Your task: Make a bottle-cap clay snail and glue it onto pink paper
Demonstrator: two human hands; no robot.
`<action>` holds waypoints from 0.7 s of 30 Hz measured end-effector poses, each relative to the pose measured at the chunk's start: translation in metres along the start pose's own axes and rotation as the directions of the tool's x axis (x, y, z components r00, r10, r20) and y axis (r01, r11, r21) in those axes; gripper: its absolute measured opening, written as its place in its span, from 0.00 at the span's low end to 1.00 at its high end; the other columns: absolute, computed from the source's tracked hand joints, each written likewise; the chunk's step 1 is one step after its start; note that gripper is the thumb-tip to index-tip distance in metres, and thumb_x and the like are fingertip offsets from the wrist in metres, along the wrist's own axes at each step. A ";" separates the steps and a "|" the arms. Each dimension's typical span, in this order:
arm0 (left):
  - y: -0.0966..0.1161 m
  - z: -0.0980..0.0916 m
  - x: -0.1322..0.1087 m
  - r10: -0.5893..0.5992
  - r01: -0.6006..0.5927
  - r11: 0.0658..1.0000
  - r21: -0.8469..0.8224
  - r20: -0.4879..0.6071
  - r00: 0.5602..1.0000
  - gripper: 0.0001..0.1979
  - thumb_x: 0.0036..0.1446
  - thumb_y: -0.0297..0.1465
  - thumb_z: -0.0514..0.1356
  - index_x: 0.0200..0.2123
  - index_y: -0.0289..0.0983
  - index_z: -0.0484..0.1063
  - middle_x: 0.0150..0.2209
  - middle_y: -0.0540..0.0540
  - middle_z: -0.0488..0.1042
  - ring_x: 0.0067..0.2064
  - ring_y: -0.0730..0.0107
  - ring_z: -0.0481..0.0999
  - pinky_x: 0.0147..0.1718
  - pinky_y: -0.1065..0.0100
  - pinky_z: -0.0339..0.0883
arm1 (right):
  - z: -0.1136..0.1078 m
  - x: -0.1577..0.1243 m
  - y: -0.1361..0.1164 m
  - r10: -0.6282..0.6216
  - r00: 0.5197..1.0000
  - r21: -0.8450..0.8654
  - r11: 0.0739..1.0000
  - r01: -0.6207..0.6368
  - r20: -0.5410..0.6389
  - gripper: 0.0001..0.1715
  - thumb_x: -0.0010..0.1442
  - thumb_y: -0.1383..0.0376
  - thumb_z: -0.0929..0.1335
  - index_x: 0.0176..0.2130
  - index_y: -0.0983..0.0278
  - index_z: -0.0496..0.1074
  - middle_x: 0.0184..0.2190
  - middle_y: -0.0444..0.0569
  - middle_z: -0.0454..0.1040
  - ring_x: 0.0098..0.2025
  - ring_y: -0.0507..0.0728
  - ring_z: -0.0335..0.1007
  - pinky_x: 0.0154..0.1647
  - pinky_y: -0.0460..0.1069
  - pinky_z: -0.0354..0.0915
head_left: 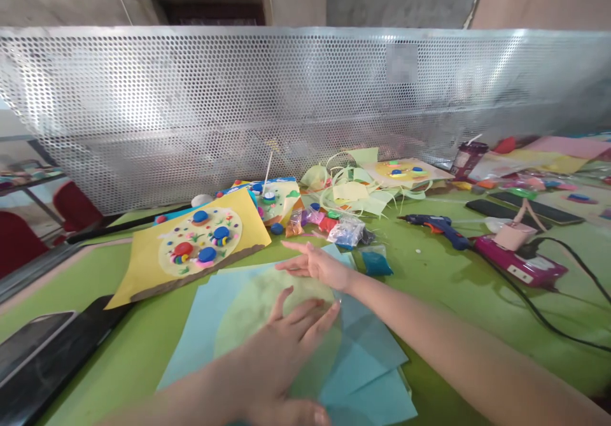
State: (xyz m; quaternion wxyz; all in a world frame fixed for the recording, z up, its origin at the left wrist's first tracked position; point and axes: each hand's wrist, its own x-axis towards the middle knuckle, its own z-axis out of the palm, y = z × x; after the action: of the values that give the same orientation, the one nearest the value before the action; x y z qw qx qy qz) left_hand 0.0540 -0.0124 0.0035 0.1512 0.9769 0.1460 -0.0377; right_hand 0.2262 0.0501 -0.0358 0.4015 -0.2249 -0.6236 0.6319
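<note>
My left hand (281,349) lies flat with its fingers spread on a pale green translucent circle (243,314). The circle rests on a stack of light blue paper sheets (367,356) on the green table. My right hand (317,262) lies open at the circle's far edge, its fingers stretched out to the left. Neither hand holds anything.
A yellow sheet with a decorated circle (200,241) lies to the left. Small bags of coloured bits (351,232) and green paper scraps (356,190) sit behind. A blue glue gun (436,225), a pink box (518,263), cables and phones (525,209) lie right. A perforated metal screen (305,107) stands behind.
</note>
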 end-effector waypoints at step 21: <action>0.000 -0.005 -0.022 -0.436 0.438 0.898 0.035 -0.062 0.898 0.45 0.53 0.57 0.46 0.64 0.34 0.39 0.65 0.38 0.37 0.65 0.48 0.35 0.60 0.43 0.33 | 0.009 -0.011 -0.028 0.144 0.982 -0.883 0.468 0.044 0.125 0.38 0.65 0.53 0.53 0.64 0.74 0.41 0.66 0.55 0.38 0.67 0.56 0.29 0.66 0.53 0.32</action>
State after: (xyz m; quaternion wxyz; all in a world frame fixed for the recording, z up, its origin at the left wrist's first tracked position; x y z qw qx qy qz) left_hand 0.0330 -0.0166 0.0107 0.1116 0.9233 0.3643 -0.0485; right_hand 0.2318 0.0333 -0.0095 0.1510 -0.3592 -0.8866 0.2493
